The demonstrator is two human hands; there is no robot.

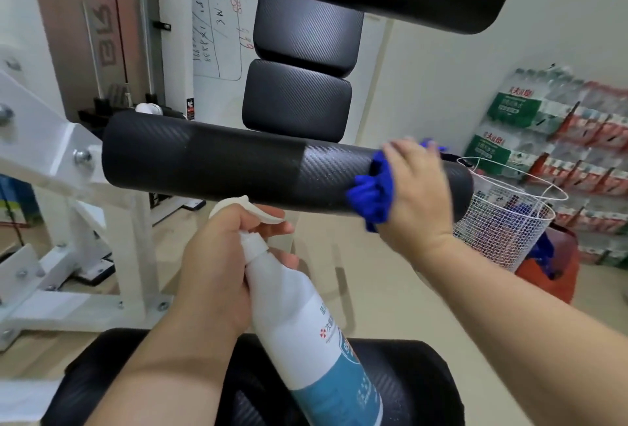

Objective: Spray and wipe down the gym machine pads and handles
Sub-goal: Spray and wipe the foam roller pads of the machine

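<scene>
Pressing a bunched blue microfibre cloth (372, 192) against the black textured cylindrical roller pad (221, 164) near its right end, the person's right hand (414, 187) curls over the cloth and grips it, its fingers blurred. The left hand (217, 266) is wrapped round the neck of a white plastic spray bottle (299, 317) with a teal label. The bottle tilts just below the roller, above a black padded seat (407, 378). A white wire mesh basket (503, 221) stands behind the roller's right end.
</scene>
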